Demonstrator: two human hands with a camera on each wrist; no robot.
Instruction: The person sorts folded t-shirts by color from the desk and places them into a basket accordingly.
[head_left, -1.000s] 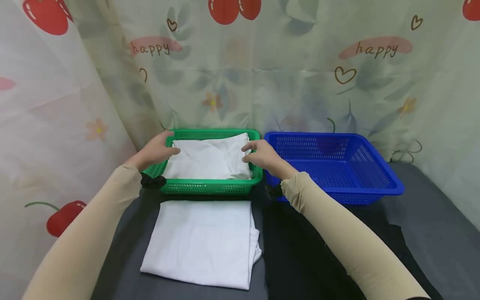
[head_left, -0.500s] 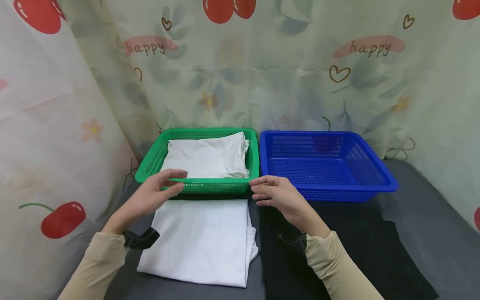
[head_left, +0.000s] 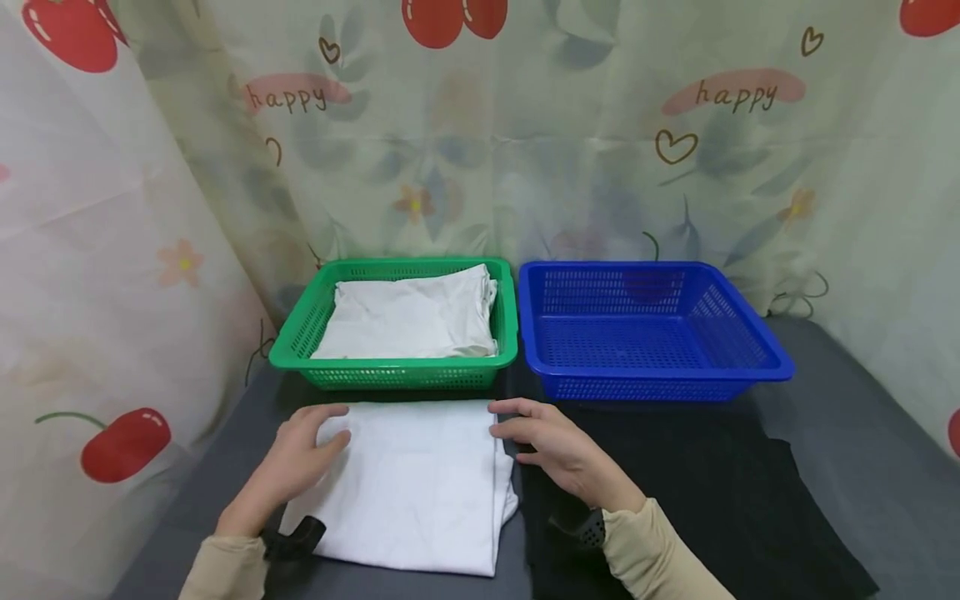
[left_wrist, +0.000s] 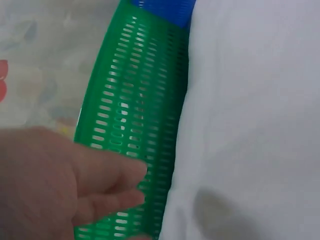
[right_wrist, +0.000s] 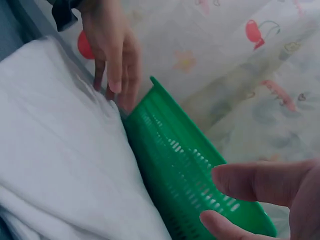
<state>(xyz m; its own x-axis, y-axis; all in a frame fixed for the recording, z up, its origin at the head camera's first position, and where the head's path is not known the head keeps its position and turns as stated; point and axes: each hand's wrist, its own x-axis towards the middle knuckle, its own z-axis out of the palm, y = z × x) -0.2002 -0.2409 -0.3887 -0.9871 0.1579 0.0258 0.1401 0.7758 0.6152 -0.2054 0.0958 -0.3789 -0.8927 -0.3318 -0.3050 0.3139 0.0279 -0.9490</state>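
Note:
A folded white cloth (head_left: pixel 412 492) lies flat on the dark table in front of a green basket (head_left: pixel 405 363), loose layers showing at its right edge. My left hand (head_left: pixel 296 458) is over the cloth's far left part, thumb and fingers apart. Near the far right corner is my right hand (head_left: pixel 562 450), its fingers loosely extended toward the edge. Neither hand grips anything; whether the fingertips touch the fabric I cannot tell. Another folded white cloth (head_left: pixel 405 317) sits inside the green basket. In the right wrist view, the left hand (right_wrist: pixel 117 55) appears across the cloth (right_wrist: pixel 65 135).
A blue basket (head_left: pixel 656 372) stands right of the green one. Black fabric (head_left: pixel 690 500) is spread on the table (head_left: pixel 862 433) at the right, under my right forearm. A patterned curtain (head_left: pixel 570 183) closes off the back and sides.
Both hands have left the cloth inside the green basket and come back toward me, down to the white cloth on the table. The basket's cloth stays in place.

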